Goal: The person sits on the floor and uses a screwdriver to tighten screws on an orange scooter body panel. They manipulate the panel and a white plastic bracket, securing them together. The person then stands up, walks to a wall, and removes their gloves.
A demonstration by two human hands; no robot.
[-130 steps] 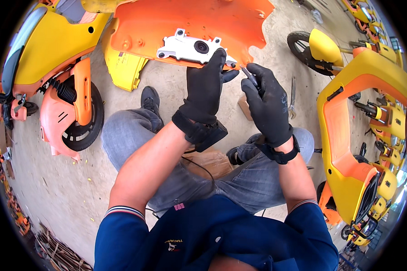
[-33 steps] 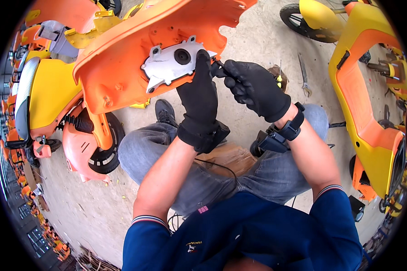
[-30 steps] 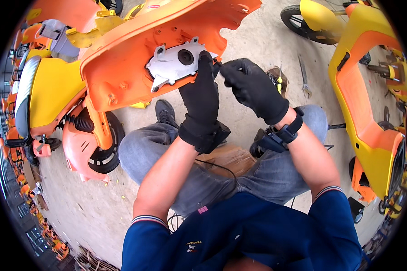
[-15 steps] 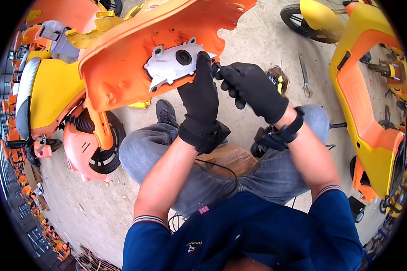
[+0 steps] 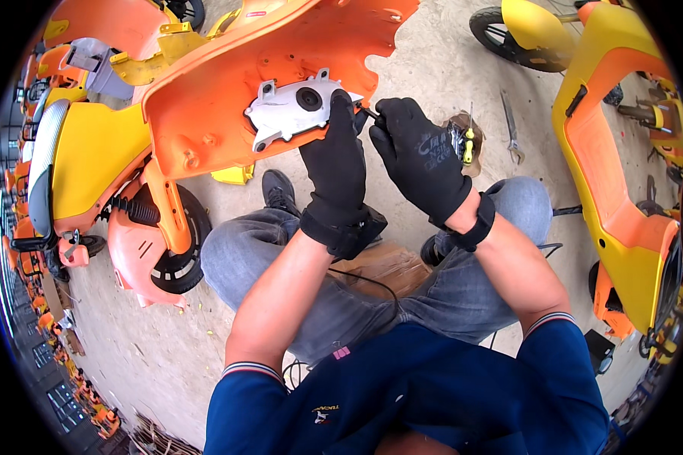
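A large orange plastic body panel [image 5: 205, 98] is held up in front of me with its inner side showing. A white lamp-like housing [image 5: 288, 110] with a round black centre sits in it. My left hand [image 5: 335, 163], in a black glove, is closed on the panel's lower edge beside the housing, fingers on the housing's right end. My right hand [image 5: 421, 155], also gloved in black, is closed on a thin dark rod-like tool [image 5: 369, 112], its tip against the housing's right end. The tool's kind and its tip are hidden by the gloves.
A yellow-handled screwdriver [image 5: 469, 144] and small parts lie on the floor right of my hands, near a wrench [image 5: 511, 129]. A yellow-orange scooter [image 5: 91, 167] stands at left, a yellow-orange scooter body [image 5: 599, 152] at right. A brown cardboard piece [image 5: 383, 269] lies between my legs.
My right hand has turned, so the back of its glove now shows, and its wrist has swung left. The panel has tilted slightly. My left hand stays in place.
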